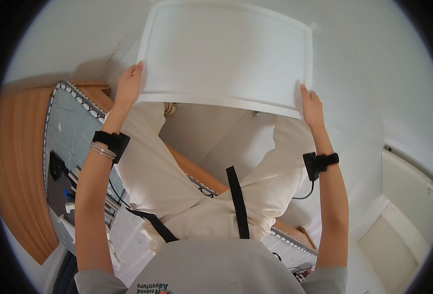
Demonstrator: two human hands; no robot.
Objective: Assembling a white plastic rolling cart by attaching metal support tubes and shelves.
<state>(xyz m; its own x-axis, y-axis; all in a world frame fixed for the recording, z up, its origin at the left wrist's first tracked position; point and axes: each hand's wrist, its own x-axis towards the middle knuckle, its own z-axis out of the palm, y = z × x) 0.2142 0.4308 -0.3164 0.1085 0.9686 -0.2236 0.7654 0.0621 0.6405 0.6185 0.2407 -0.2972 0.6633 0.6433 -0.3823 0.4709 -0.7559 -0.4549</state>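
Observation:
A large white rectangular panel with a raised rim is held up in front of me, above my knees. My left hand grips its left edge near the lower corner, with the thumb along the side. My right hand holds the right edge near the other lower corner. The fingers behind the panel are mostly hidden. Both wrists carry a black strap with a small black box, and thin cables run from them.
To my left lies a grey-green cover with a scalloped border, bearing several pale tubes, a black object and a small white piece. Beyond it is a wooden panel. White panels stand at the right.

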